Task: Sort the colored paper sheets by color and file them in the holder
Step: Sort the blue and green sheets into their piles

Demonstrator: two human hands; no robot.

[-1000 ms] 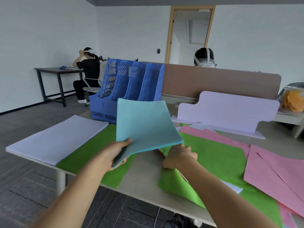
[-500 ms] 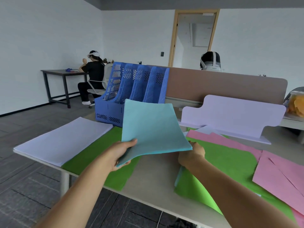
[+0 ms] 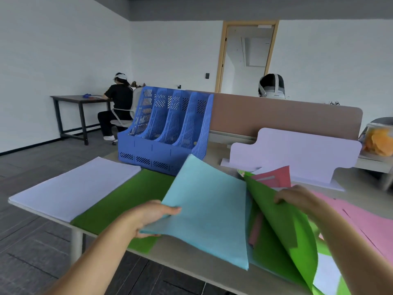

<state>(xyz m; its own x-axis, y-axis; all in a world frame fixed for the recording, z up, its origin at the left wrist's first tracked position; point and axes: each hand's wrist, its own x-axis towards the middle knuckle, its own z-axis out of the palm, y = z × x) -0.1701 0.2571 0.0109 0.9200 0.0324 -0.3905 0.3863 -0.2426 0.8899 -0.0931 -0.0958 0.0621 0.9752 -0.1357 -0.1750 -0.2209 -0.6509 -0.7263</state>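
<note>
1. Light-blue sheets (image 3: 204, 211) are hanging tilted above the near edge of the desk (image 3: 191, 259). Their far corner is pointing toward the holder and their near corner is drooping almost to the desktop.
2. The left hand (image 3: 148, 218) is pinching their left corner, with the thumb lying on top and the fingers curling underneath. The sheets are fanning out to the right of this hand.
3. The right hand (image 3: 297, 199) is gripping the edge of a green sheet (image 3: 274, 231) with its fingers curled over it. It is holding that sheet raised just right of the blue ones.
4. A darker pink sheet (image 3: 280, 177) is sticking up behind the raised green one.
5. Pink sheets (image 3: 365, 222) are lying flat toward the right edge, beside the right forearm.
6. The blue file holder (image 3: 165, 133) is standing at the far edge, toward the left, well apart from both hands.
7. A white stack (image 3: 74, 188) is lying along the left edge. A flat green sheet (image 3: 119, 203) is lying against it and reaching under the left hand.
8. A pale stand (image 3: 297, 152) is standing at the far edge, right of the holder.
</note>
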